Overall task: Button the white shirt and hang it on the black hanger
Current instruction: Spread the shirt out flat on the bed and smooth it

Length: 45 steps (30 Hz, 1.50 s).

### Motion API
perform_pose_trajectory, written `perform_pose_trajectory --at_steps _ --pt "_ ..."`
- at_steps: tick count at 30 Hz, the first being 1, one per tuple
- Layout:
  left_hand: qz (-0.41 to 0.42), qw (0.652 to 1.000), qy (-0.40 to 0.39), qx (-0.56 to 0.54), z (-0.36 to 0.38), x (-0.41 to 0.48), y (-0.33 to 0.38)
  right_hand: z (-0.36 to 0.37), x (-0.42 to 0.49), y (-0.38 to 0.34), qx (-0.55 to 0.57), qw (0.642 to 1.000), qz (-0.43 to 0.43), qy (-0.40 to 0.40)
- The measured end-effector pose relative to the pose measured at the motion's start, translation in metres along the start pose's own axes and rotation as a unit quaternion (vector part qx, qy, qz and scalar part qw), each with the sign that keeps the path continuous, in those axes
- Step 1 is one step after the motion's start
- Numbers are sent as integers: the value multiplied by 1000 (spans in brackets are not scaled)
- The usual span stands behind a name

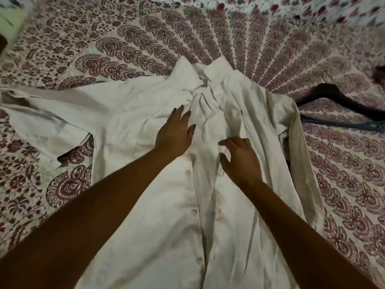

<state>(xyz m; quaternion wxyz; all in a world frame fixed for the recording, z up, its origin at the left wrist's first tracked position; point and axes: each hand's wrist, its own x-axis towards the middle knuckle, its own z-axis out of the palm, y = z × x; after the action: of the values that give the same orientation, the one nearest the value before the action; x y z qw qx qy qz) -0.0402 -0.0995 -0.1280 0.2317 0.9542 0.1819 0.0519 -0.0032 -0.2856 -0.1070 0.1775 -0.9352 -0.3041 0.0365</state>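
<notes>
While the white shirt (129, 119) lies front-up and creased on the patterned bed (62, 49), its one sleeve (41, 113) is thrown out far to the left and the collar (200, 74) points away from the person. The left hand (175, 132) is spread flat with straight fingers on the chest cloth just below the collar, grasping nothing. Down the middle runs the row of buttons (194, 212), which seem to lie beside the other front edge rather than through it, though the blur makes that uncertain; I judge the buttoning barely begun. The right hand (241, 159) hovers close over the right front panel, fingers loosely bent and released, holding nothing. To do this step well, both front edges should be smoothed and lined up first, then each button matched to its own hole, working steadily from one end, so no hole is skipped and the hem ends level. One hand should pinch the holed edge while the other pushes the button through. The black hanger (331, 90) waits on the bed just beside the shirt's right shoulder, untouched.
</notes>
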Motion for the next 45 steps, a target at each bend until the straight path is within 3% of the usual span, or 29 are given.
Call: perform_pose_trajectory --at_steps 8,14,18,22,23,25,26,27,28,30,33,35,37,39,41,45 --pt "37 966 -157 202 30 104 -19 21 127 6 14 998 0 -67" --pt "-18 970 -169 171 47 136 -25 43 198 26 -104 978 32 -177" --pt "-72 987 -107 -91 49 159 -16 57 220 42 -93 986 51 -132" --pt "-102 959 -23 -264 48 176 -15 55 234 40 43 991 122 33" --pt "-111 950 0 -292 47 177 -16 52 238 34 147 972 157 96" --pt "-124 938 2 -324 53 179 -15 47 248 19 389 871 236 185" --pt "-161 924 -21 -347 59 180 -13 47 252 13 480 817 252 198" --pt "-223 889 -18 -399 66 183 -15 50 254 6 527 789 254 188" --pt "-278 853 -16 -441 69 186 -19 53 255 -1 534 794 245 159" --pt "-311 785 -52 -533 60 189 -21 71 251 -8 481 848 214 58" --pt "-228 818 -84 -521 49 195 -28 91 244 -10 418 888 174 -84" --pt "-180 882 -67 -431 43 197 -29 91 241 -11 385 909 150 -62" --pt "-107 940 30 -321 40 193 -30 85 227 -14 304 945 120 -11" --pt "-60 967 142 -202 37 181 -32 77 193 -19 247 963 93 44" --pt "-85 967 183 -155 35 164 -33 77 147 -22 203 974 63 79" --pt "-94 993 27 -60 42 135 -29 88 53 -18 64 993 86 55"
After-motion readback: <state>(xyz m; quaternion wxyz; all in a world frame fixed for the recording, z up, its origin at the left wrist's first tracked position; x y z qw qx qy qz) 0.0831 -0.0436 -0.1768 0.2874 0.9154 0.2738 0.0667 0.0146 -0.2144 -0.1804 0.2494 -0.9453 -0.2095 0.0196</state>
